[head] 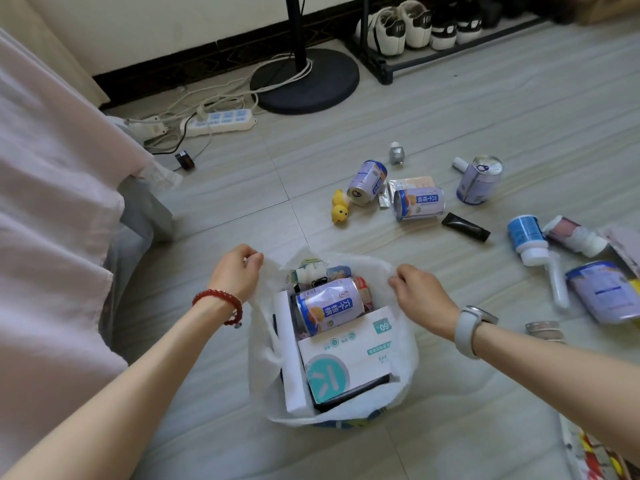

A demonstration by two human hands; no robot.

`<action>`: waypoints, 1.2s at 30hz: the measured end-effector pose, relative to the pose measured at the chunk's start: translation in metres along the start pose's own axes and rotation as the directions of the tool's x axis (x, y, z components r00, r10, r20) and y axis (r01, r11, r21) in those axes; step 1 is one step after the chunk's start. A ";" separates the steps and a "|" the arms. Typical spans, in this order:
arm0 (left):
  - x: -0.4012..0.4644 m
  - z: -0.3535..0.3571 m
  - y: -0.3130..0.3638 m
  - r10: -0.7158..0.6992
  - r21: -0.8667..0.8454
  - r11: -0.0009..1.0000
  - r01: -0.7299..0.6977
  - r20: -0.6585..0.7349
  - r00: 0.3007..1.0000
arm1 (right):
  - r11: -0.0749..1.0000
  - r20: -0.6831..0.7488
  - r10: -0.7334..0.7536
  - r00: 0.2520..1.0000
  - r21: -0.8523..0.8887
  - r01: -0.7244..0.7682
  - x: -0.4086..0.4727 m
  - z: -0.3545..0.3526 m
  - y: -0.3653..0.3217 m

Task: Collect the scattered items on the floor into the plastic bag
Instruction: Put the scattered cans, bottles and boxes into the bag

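The left hand point(238, 271), with a red bead bracelet point(221, 304) at the wrist, is clenched on the left rim of the white plastic bag point(265, 358), and the right hand point(420, 299), with a pale watch point(469, 329) on its wrist, pinches the right rim, so the two hold the mouth of the bag spread wide. The bag stands on the tiled floor point(207, 393) between the forearms. Inside it lies a drink can point(327, 308) on its side, resting on a white and teal packet point(349, 351); a flat white box point(291, 355) stands on edge along the left wall, and smaller things are packed at the far end, too crowded to tell apart.

Beyond the bag, loose on the floor, are a yellow duck toy point(340, 207), two cans lying on their sides point(367, 181) point(419, 203), an upright can point(479, 180), a black tube point(465, 226), a small silver bottle point(397, 153), a blue-labelled white bottle point(528, 239) and another can point(606, 292) at the right edge. A power strip point(220, 121) and a fan base point(306, 79) sit near the wall.
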State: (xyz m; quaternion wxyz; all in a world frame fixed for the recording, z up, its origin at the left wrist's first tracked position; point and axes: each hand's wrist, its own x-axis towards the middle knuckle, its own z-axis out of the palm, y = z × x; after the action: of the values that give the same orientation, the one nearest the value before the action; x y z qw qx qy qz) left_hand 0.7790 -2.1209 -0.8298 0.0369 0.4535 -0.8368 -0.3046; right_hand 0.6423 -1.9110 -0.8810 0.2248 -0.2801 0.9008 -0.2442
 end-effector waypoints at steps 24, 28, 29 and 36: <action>0.008 0.027 0.070 0.320 -0.108 0.924 -0.367 -0.304 0.897 | 0.997 -0.398 -0.073 0.915 -0.026 0.068 -0.005 -0.102 0.059; 0.014 0.055 0.021 0.144 0.046 0.989 -0.139 -0.110 0.983 | 0.990 -0.219 0.034 0.975 -0.124 -0.063 -0.010 -0.082 0.104; 0.015 0.058 0.011 0.077 0.066 0.995 -0.073 -0.068 0.995 | 0.989 -0.183 0.080 0.980 -0.110 -0.101 -0.009 -0.082 0.110; 0.001 0.059 0.030 0.270 0.288 0.940 -0.181 -0.306 0.913 | 0.965 -0.243 -0.128 0.962 -0.254 0.064 -0.008 -0.076 0.093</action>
State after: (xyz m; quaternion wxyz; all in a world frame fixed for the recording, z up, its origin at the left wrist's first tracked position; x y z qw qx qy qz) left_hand 0.7366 -2.0815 -0.8613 0.1581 0.3998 -0.8967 -0.1056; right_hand 0.5701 -1.8153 -0.8720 0.0578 -0.3151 0.9306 -0.1768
